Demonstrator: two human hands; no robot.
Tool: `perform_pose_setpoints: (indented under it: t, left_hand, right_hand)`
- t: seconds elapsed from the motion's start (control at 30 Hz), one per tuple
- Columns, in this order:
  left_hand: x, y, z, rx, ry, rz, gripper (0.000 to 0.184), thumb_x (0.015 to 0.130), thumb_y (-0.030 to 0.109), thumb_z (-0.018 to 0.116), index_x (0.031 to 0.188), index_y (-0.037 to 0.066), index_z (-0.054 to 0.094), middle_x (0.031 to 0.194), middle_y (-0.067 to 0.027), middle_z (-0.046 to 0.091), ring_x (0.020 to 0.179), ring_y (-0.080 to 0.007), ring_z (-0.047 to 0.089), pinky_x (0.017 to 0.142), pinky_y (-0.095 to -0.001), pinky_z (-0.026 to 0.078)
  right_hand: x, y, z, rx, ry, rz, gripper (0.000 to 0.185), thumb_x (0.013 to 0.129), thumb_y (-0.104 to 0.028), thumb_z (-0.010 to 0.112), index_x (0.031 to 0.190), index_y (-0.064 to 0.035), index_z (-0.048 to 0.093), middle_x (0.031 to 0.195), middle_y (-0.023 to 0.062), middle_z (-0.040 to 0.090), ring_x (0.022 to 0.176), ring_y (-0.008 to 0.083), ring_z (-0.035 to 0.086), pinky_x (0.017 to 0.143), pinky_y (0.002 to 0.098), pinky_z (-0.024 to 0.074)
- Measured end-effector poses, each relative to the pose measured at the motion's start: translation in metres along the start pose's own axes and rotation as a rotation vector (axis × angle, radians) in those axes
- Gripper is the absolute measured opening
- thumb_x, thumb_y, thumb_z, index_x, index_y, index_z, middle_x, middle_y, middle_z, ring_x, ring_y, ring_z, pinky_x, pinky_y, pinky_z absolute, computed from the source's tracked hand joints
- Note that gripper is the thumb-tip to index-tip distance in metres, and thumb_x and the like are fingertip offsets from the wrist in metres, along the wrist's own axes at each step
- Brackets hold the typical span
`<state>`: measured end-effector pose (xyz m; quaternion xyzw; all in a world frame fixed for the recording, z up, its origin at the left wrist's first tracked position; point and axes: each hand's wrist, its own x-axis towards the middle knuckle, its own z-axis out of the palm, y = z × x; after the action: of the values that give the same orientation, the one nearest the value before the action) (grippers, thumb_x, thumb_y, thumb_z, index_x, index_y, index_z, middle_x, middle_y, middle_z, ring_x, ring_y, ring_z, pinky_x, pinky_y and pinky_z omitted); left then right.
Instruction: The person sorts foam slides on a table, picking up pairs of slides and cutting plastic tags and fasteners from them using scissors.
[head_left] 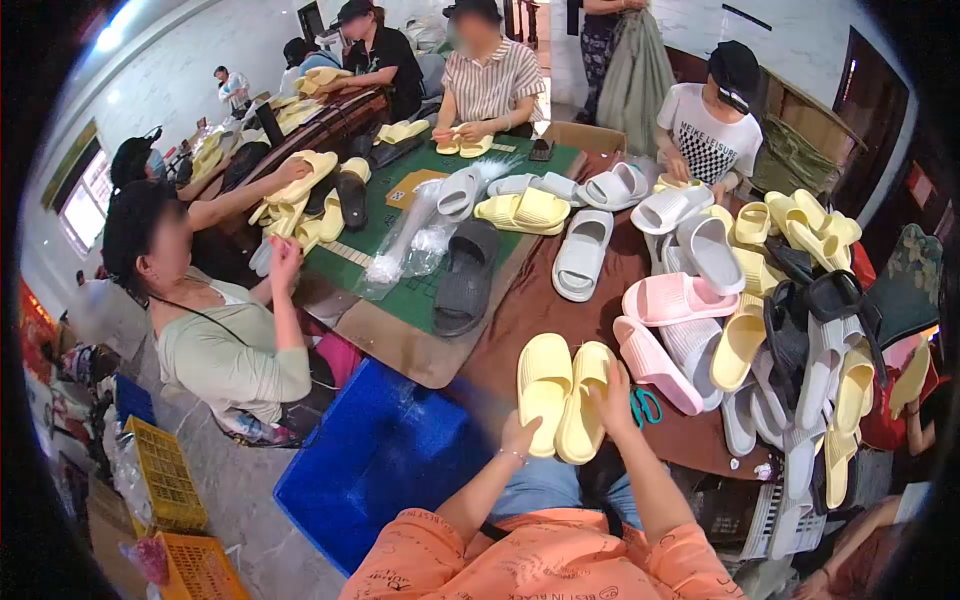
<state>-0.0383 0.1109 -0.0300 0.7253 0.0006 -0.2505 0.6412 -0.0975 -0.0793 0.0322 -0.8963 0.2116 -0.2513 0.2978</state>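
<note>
Two yellow slippers are side by side in front of me at the table's near edge, toes pointing away. My left hand [520, 436] is closed on the heel edge of the left yellow slipper [545, 385]. Along the outer side of the right yellow slipper [582, 425], my right hand [610, 398] is closed, its thumb over the strap. Teal-handled scissors [646, 406] lie just right of my right hand. Close by are a pink slipper [657, 365] and another pink slipper [680, 299] on the pile's near side.
A large heap of grey, black and yellow slippers [790, 300] covers the table's right side. On the green mat [400, 305] lie a black slipper [466, 278] and clear plastic strips [415, 240]. A blue bin [385, 470] stands at my left. Several people sit around the tables.
</note>
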Motion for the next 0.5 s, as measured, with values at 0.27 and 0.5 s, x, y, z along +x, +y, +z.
perform_pose_setpoints:
  t: [0.27,0.5]
  left_hand:
    - [-0.014,0.006,-0.006,-0.066,0.094,0.057,0.026,0.084,0.010,0.058,0.108,0.002,0.049,0.102,-0.0097,0.056,0.090,-0.0155,0.053,0.079,-0.0288,0.044]
    - [-0.077,0.069,0.020,-0.091,0.029,0.280,0.060,0.068,-0.008,0.055,0.121,0.000,0.028,0.114,-0.0146,0.043,0.103,-0.0239,0.047,0.091,-0.0319,0.039]
  right_hand:
    - [-0.062,-0.005,0.022,0.304,0.134,0.193,0.058,0.073,-0.002,0.056,0.126,0.0051,0.035,0.117,0.0264,0.046,0.111,0.0392,0.042,0.096,0.0405,0.0333]
    - [-0.049,-0.014,0.017,0.768,0.059,0.632,0.033,0.081,-0.003,0.045,0.113,0.0012,0.053,0.101,0.0144,0.061,0.092,0.0225,0.058,0.081,0.0300,0.0447]
